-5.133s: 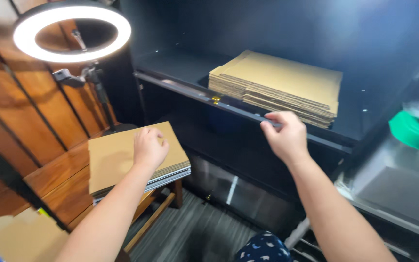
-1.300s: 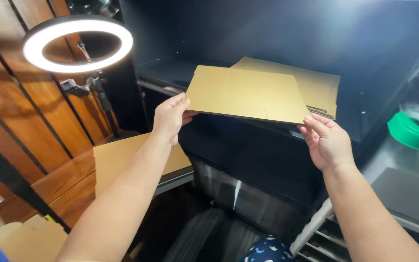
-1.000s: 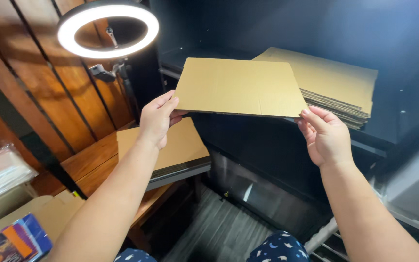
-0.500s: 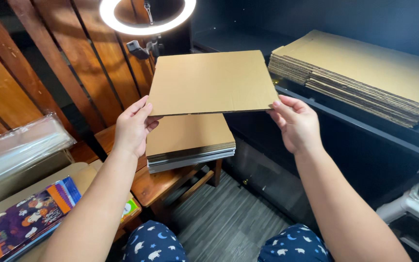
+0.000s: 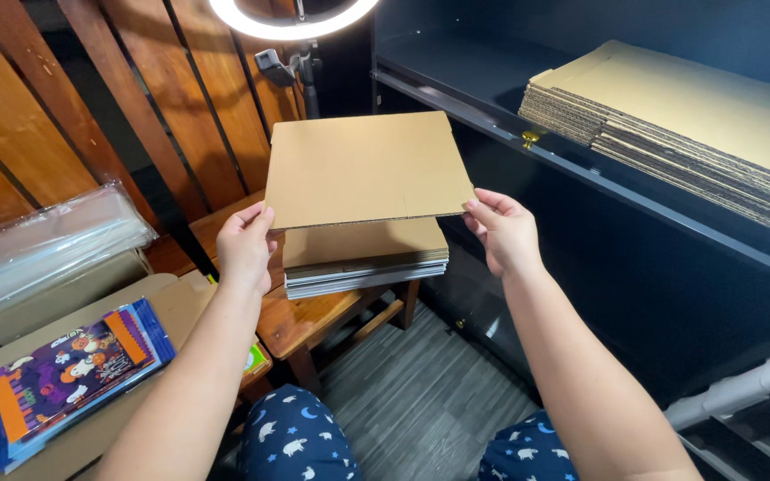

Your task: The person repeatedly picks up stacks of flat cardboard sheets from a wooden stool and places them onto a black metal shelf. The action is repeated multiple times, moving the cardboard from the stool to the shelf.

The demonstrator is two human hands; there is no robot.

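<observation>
Matt brown cardboard sheet (image 5: 363,169), corrugated edges on shelf stack (image 5: 688,116), glossy varnished wooden stool (image 5: 309,316), seemingly clear plastic wrap (image 5: 46,240)

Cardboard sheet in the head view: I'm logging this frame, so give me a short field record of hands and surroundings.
left hand: grips the cardboard sheet at its near left corner
right hand: grips the sheet's near right corner
sheet: flat, held above the small stack
small stack: on the wooden stool
large stack: on the dark shelf, right
ring light: top, lit
colourful packs: lower left
</observation>
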